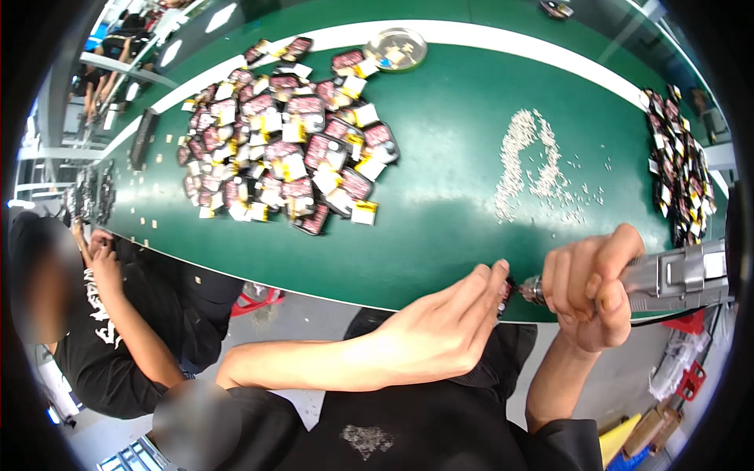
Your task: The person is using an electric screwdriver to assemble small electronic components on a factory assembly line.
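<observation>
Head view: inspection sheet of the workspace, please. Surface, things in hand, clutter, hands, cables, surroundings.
Surface: smooth green bench, curved white strip along its far side.
Things in hand: small dark item at the near edge; grey metallic cylindrical tool, tip beside it, contact unclear.
Clutter: large heap of black, round-cornered packs with pinkish faces; dark mixed pile at far right; scattered small white pieces; round shallow dish holding small bits.
Hands: left hand at the dark item, grip partly hidden; right hand wrapped round the tool.
Cables: thin black line below the tool, possibly a cord; cannot confirm.
Surroundings: co-worker in black at left; brown cardboard lower right.
</observation>
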### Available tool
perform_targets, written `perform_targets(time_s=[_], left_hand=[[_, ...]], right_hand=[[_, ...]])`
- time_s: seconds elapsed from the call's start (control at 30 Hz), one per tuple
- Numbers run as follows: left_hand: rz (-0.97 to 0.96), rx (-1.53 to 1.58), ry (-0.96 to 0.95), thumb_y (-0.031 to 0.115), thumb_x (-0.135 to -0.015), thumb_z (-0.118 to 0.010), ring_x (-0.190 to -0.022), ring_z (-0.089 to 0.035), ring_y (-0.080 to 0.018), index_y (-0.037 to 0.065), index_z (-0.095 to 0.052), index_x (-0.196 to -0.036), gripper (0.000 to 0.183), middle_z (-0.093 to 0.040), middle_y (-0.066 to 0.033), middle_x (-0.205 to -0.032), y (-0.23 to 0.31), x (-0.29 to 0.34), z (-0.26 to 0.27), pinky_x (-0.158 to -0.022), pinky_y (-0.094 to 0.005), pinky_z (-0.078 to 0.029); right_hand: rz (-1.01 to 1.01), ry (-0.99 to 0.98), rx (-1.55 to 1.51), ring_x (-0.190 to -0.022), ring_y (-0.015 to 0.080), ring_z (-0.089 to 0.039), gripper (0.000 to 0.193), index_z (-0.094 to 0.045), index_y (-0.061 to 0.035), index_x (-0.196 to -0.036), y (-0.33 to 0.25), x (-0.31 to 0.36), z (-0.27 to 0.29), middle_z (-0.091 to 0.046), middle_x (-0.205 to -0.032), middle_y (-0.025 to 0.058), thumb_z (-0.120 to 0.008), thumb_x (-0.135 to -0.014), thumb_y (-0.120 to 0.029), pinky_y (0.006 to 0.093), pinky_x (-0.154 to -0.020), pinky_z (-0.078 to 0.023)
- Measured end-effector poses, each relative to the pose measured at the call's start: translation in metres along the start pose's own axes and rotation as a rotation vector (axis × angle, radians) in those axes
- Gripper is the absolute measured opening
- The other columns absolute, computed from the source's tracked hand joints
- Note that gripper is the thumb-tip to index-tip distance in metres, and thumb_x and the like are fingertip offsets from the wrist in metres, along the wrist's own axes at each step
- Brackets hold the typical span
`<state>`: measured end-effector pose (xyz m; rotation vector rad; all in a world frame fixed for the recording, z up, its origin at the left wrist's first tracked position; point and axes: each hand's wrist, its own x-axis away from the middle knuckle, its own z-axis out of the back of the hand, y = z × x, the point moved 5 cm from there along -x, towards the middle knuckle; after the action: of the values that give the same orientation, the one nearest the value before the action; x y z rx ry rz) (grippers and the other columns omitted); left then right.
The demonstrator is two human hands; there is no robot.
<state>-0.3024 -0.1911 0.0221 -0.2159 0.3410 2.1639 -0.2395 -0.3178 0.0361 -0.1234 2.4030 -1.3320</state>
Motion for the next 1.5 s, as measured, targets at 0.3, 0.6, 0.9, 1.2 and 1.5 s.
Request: perform_targets(time_s=[0.3,0.6,0.9,1.2,1.5], left_hand=[[0.655,-0.399,0.306,-0.010,-0.076,-0.056,-0.105,-0.054,-0.0326,-0.001,-0.054,-0.122,0.047,-0.059,-0.0138,-0.120,-0.112,0.063,0.088,-0.090,-0.0395,-0.044],[0.538,-0.290,0.303,-0.009,-0.072,-0.063,-0.107,-0.054,-0.0317,0.002,-0.061,-0.112,0.041,-0.058,-0.0132,-0.116,-0.094,0.033,0.071,-0.091,-0.0404,-0.042],[0.265,0.022,0.231,-0.007,-0.068,-0.069,-0.080,-0.057,-0.0268,0.000,-0.060,-0.096,0.030,-0.058,-0.0108,-0.092,-0.070,-0.045,-0.007,-0.066,-0.0362,-0.048],[0.145,-0.093,0.147,-0.009,-0.074,-0.061,-0.074,-0.054,-0.0282,-0.002,-0.052,-0.090,0.020,-0.054,-0.0128,-0.085,-0.076,-0.055,-0.008,-0.062,-0.0377,-0.044],[0.292,0.225,0.245,-0.014,-0.073,-0.056,-0.069,-0.054,-0.0302,-0.003,-0.050,-0.089,0.020,-0.054,-0.0141,-0.078,-0.050,-0.036,0.001,-0.063,-0.0368,-0.045]], right_hand=[[0.319,0.154,-0.281,-0.035,0.0058,-0.038,0.021,-0.039,-0.0096,-0.090,-0.041,0.038,0.055,-0.040,-0.046,-0.0042,-0.054,-0.094,-0.024,0.0209,-0.041,-0.038],[0.177,0.314,-0.395,-0.038,0.0080,-0.035,0.019,-0.039,-0.0083,-0.091,-0.008,0.058,0.065,-0.036,-0.051,-0.0024,-0.047,-0.096,-0.024,0.0245,-0.043,-0.036],[0.174,0.355,-0.479,-0.038,0.0085,-0.035,0.019,-0.040,-0.0073,-0.090,-0.005,0.070,0.075,-0.037,-0.050,-0.0020,-0.045,-0.096,-0.024,0.0262,-0.043,-0.037],[0.151,0.320,-0.485,-0.038,0.0076,-0.035,0.016,-0.041,-0.0089,-0.091,-0.008,0.070,0.076,-0.036,-0.050,-0.0032,-0.045,-0.097,-0.023,0.0248,-0.042,-0.037],[0.144,0.352,-0.486,-0.038,0.0084,-0.034,0.015,-0.042,-0.0081,-0.092,-0.006,0.075,0.079,-0.035,-0.049,-0.0030,-0.041,-0.096,-0.023,0.0269,-0.041,-0.036]])
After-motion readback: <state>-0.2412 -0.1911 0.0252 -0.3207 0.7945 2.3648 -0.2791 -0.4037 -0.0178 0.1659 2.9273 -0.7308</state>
